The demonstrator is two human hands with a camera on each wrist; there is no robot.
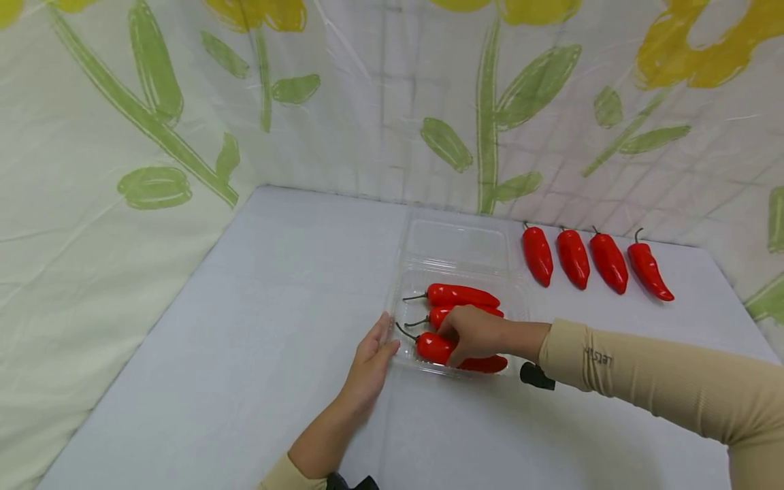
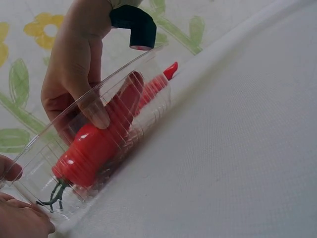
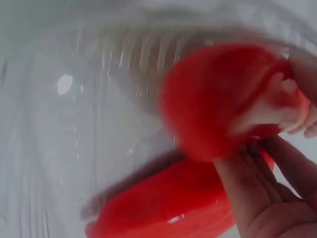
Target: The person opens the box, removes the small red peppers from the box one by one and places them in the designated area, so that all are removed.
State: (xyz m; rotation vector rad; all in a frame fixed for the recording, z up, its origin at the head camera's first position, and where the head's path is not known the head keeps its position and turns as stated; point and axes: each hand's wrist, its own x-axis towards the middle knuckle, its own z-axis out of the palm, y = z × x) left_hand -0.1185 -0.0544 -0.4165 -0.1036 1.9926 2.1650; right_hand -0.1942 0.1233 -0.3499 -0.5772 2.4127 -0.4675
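A clear plastic box (image 1: 516,299) lies on the table, its hinged lid folded back. Three red chili peppers lie inside, stems leftward: a back pepper (image 1: 462,295), a middle pepper (image 1: 438,316) and a front pepper (image 1: 432,348). My right hand (image 1: 476,333) reaches in from the right and grips the front pepper between thumb and fingers; it partly covers the middle one. At the box's left front corner, my left hand (image 1: 369,364) holds the wall, with thumb and fingers at the edge in the left wrist view. The right wrist view shows the gripped pepper (image 3: 208,99) blurred.
Several more red peppers (image 1: 573,258) form a row at the table's back right, beside the open lid (image 1: 456,238). A flower-printed curtain (image 1: 343,136) hangs along the back and left of the white table (image 1: 245,327).
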